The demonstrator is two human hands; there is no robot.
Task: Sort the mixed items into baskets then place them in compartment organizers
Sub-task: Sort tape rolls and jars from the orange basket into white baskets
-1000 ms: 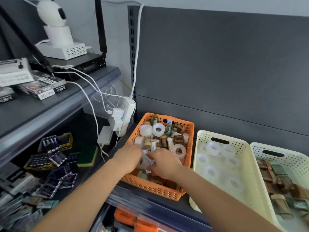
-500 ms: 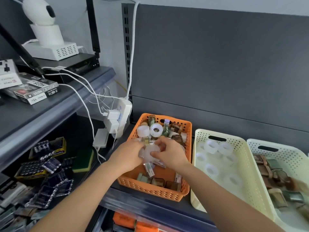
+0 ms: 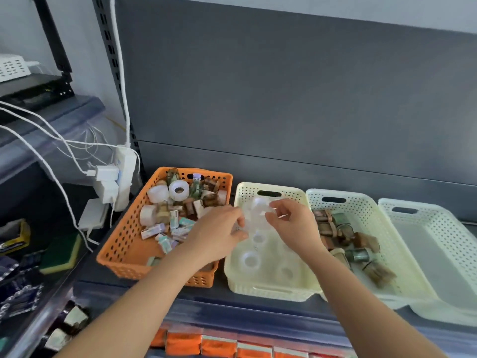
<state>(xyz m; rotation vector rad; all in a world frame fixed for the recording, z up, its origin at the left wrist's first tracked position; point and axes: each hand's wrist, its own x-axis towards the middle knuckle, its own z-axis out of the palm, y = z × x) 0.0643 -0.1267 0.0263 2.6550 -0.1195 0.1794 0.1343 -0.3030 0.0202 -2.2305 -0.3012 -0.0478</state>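
A cluster of clear, glossy tape rolls (image 3: pixel 258 211) hangs above the perforated cream basket (image 3: pixel 271 290), pinched from either side by the left hand (image 3: pixel 219 232) and the right hand (image 3: pixel 293 223). More rolls (image 3: pixel 249 259) lie inside it. The orange basket (image 3: pixel 121 244) beside it holds mixed items, their labels too blurred to read.

Only one view here: a wide-angle head cam, looking forward and down at the shelf (image 3: pixel 227 293) from close up. The orange basket (image 3: pixel 121 228) sits left of centre, and the grey back panel (image 3: pixel 284 99) fills the top.
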